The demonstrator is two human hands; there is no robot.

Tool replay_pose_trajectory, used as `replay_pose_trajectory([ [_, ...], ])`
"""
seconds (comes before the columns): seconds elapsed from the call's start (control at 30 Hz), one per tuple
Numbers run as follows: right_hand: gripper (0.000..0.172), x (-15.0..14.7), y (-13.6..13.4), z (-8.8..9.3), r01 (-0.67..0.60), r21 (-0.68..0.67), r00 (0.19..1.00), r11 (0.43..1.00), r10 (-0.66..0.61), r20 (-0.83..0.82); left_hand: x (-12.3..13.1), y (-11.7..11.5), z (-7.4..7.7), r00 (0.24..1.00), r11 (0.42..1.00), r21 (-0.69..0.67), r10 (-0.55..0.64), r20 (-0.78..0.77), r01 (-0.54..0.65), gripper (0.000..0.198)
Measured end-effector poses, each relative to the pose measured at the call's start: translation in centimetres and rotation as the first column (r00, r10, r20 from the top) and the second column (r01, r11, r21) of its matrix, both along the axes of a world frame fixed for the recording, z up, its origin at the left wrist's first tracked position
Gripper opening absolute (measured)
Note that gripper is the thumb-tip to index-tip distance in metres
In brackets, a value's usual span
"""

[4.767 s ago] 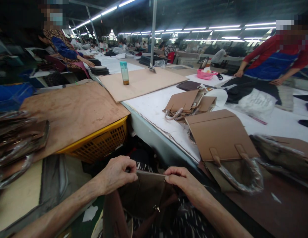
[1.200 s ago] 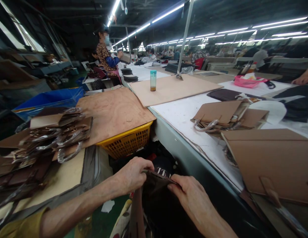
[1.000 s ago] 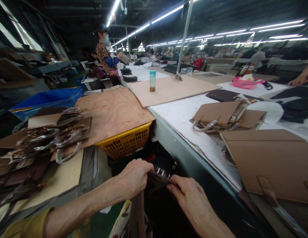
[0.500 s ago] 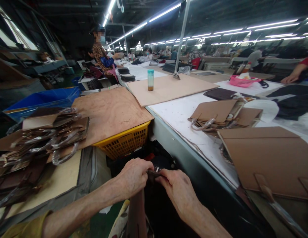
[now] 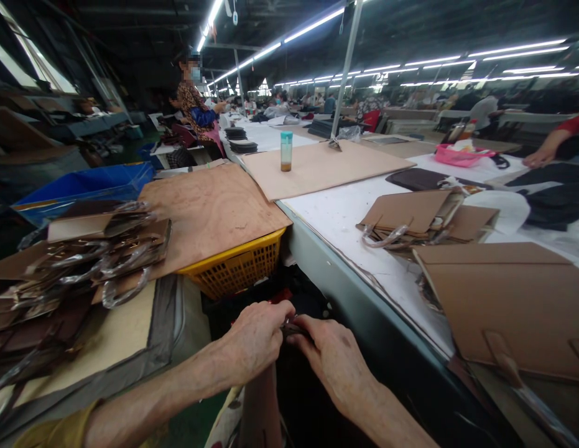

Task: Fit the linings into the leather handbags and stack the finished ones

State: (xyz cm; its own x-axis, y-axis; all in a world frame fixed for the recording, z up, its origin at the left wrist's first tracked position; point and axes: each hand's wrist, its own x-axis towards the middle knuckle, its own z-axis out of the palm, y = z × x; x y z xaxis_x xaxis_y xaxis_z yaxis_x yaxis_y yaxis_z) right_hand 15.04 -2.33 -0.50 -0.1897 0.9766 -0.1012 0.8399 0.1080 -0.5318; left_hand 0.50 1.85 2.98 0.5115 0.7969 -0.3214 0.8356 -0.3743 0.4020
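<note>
The dark piece [image 5: 290,328] pinched between the left hand [image 5: 254,339] and the right hand [image 5: 333,361] is almost wholly covered by them, so its shape cannot be told. Below them a brown strip [image 5: 261,410] runs off the bottom edge, and the big tan bag [image 5: 504,298] is cut by the right edge. The people [image 5: 277,99] far down the hall are too small to make out.

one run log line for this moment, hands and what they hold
left hand: pinching dark leather piece | right hand: pinching same piece, hands close together | nearby: yellow basket
</note>
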Motion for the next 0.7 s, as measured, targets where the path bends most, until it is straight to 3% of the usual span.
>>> replay_pose_trajectory([
  [0.23, 0.021, -0.4, 0.1, -0.4, -0.032, 0.050, 0.992, 0.998, 0.026, 0.124, 0.1, -0.1, 0.4, 1.000, 1.000, -0.025, 0.005, 0.009, -0.005, 0.037],
  [0.47, 0.021, -0.8, 0.1, -0.5, -0.015, 0.072, 0.989, 0.997, 0.004, 0.149, 0.4, -0.1, 1.1, 0.999, 0.998, -0.068, -0.003, -0.035, 0.001, 0.036],
  [0.7, 0.023, -0.9, 0.7, -0.6, -0.203, 0.166, 0.974, 0.965, 0.182, 0.131, 0.3, -0.4, 1.7, 0.999, 0.996, -0.088, -0.002, -0.044, -0.001, 0.042],
])
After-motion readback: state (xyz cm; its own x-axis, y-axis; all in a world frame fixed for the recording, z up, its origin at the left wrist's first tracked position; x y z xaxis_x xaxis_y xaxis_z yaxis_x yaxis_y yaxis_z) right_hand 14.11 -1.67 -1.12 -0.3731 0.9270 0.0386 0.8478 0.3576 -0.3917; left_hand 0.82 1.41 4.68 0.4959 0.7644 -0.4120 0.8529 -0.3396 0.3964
